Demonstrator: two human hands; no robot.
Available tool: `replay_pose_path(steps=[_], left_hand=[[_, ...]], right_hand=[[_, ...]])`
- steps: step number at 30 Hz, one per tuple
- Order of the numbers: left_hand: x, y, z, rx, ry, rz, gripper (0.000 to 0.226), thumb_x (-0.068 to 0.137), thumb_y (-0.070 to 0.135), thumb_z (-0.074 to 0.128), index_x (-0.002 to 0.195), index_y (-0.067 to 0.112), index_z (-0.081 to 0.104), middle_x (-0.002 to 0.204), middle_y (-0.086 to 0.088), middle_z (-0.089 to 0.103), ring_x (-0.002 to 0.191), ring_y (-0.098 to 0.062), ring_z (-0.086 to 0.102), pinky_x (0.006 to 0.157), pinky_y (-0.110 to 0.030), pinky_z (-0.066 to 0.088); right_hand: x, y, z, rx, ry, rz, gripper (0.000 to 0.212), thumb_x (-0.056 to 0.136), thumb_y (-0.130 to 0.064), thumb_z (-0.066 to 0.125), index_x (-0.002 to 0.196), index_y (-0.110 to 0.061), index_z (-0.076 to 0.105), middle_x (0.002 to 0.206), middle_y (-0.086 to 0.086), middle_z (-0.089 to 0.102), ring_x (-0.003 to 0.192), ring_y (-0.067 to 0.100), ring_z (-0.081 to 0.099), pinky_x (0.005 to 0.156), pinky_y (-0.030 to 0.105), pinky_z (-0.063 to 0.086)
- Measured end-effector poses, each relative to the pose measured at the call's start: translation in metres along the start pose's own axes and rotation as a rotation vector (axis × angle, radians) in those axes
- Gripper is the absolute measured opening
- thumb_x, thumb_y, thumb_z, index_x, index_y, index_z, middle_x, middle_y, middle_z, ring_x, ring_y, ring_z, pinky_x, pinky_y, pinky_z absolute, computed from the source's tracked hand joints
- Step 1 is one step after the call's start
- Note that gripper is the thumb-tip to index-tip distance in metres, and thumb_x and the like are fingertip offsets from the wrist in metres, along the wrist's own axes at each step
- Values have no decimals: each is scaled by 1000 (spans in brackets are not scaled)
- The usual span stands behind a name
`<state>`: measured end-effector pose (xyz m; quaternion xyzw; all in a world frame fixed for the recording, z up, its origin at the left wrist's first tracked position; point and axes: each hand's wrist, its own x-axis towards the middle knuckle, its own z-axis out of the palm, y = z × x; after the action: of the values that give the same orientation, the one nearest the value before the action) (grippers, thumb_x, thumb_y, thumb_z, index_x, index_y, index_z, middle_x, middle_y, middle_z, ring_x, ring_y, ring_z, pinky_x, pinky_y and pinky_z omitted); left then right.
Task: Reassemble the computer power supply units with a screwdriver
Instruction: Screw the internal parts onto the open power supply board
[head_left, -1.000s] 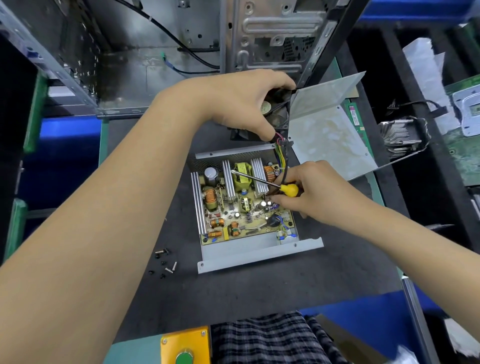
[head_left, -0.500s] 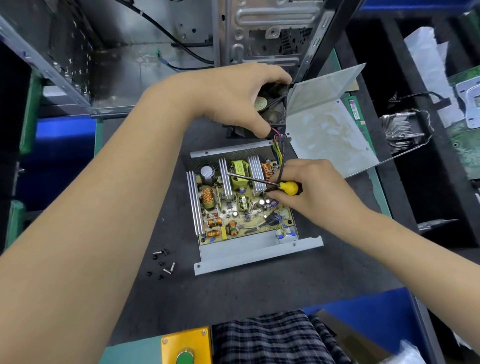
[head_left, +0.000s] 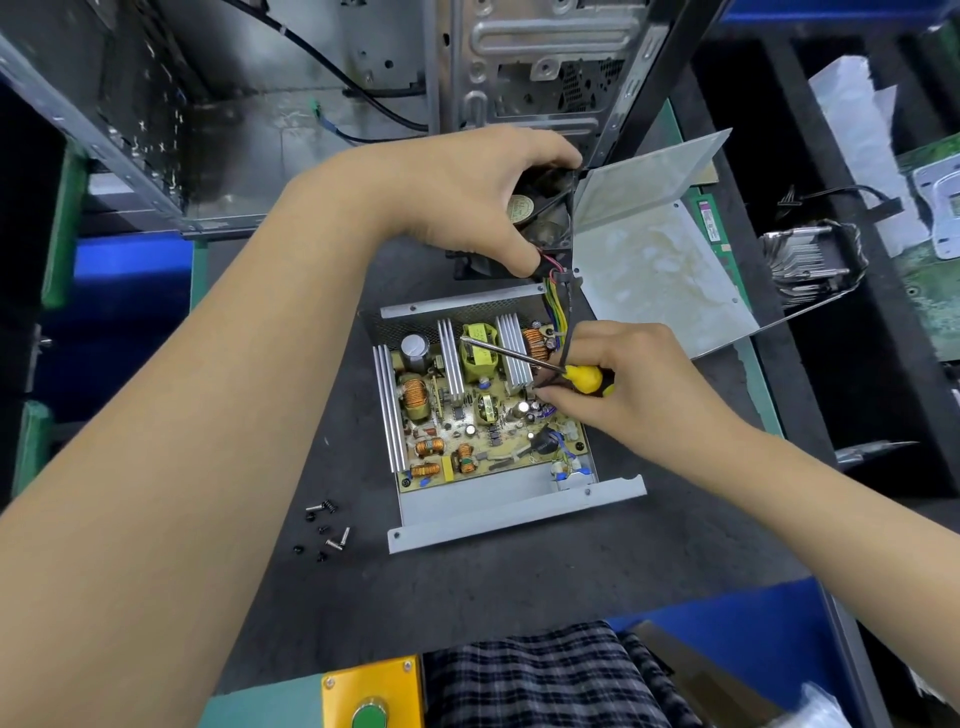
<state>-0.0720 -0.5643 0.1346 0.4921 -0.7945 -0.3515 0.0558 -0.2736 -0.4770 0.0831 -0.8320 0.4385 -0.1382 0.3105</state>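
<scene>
Little has changed: the left hand (head_left: 467, 202) still grips the fan (head_left: 540, 218) at upper centre, the right hand (head_left: 639, 384) still pinches the screwdriver (head_left: 582, 375) over the open PSU (head_left: 483, 410) mid-bench, so refitting hasn't begun

Bare mat (head_left: 519, 587) lies open nearside; loose screws (head_left: 327, 530) left, computer case (head_left: 530, 62) and cover (head_left: 654, 249) crowd behind.

Left hand (head_left: 457, 202) and right hand (head_left: 639, 384): both bare, no gloves, rings or watch visible; both forearms bare to the frame edges, no sleeves in view; near edge, centre: dark plaid garment (head_left: 545, 675), grey-and-black check, worn on the person's lower body.
</scene>
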Motion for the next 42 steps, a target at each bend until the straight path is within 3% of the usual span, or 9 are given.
replay_pose_path(steps=[6, 12, 16, 21, 25, 30, 34, 37, 42], left_hand=[[1, -1, 3, 18, 9, 1, 88, 76, 27, 77, 151, 21, 30, 151, 7, 39, 134, -10, 39, 111, -29, 33], [2, -3, 4, 46, 19, 5, 88, 76, 27, 76, 151, 19, 30, 150, 5, 39, 133, -12, 39, 112, -31, 34], [1, -4, 3, 55, 28, 6, 89, 76, 28, 77, 151, 18, 29, 151, 4, 38, 134, -12, 39, 112, -31, 33], [0, -4, 3, 62, 30, 6, 89, 76, 28, 76, 151, 18, 29, 151, 3, 38, 135, -13, 38, 112, -30, 33], [-1, -3, 3, 66, 29, 7, 89, 76, 27, 76, 151, 17, 29, 151, 3, 38, 134, -13, 39, 111, -30, 33], [-2, -1, 4, 60, 19, -3, 88, 76, 24, 77, 151, 18, 31, 147, 3, 42, 128, -16, 46, 108, -34, 38], [-2, -2, 4, 56, 27, 5, 88, 77, 24, 76, 151, 19, 29, 151, 5, 38, 133, -11, 39, 104, -20, 31], [-2, -2, 5, 61, 32, 7, 89, 77, 25, 76, 152, 18, 29, 151, 4, 38, 133, -12, 39, 104, -21, 32], [-2, -3, 5, 70, 41, 15, 89, 77, 24, 76, 152, 17, 28, 153, 3, 36, 136, -12, 36, 103, -19, 28]], right_hand=[[0, 1, 4, -118, -14, 132, 9, 80, -27, 71, 80, -19, 73, 75, -7, 62, 76, 21, 59, 64, 39, 51], [5, -4, 7, -162, -23, 256, 15, 79, -33, 71, 71, -21, 68, 64, 4, 59, 63, 24, 50, 54, 33, 43], [6, -9, 8, -219, -13, 297, 19, 78, -32, 70, 63, -23, 62, 57, 1, 52, 56, 18, 41, 45, 25, 28], [7, -13, 8, -246, -11, 339, 14, 78, -32, 70, 68, -23, 65, 51, -6, 41, 50, 13, 35, 43, 24, 23], [8, -12, 9, -296, -16, 307, 14, 78, -31, 70, 72, -18, 69, 55, -1, 49, 55, 18, 43, 44, 24, 26], [11, -9, 7, -358, -69, 188, 15, 81, -35, 67, 85, -22, 74, 82, 0, 67, 76, 25, 58, 58, 32, 47], [9, -10, 8, -357, -47, 148, 13, 82, -33, 68, 82, -21, 73, 80, -3, 66, 75, 24, 58, 55, 29, 40], [8, -10, 8, -344, -27, 144, 11, 83, -31, 67, 82, -21, 73, 78, -3, 64, 74, 25, 57, 53, 28, 34], [8, -10, 8, -367, -55, 156, 15, 83, -33, 65, 80, -20, 72, 79, -1, 65, 75, 24, 56, 53, 28, 38]])
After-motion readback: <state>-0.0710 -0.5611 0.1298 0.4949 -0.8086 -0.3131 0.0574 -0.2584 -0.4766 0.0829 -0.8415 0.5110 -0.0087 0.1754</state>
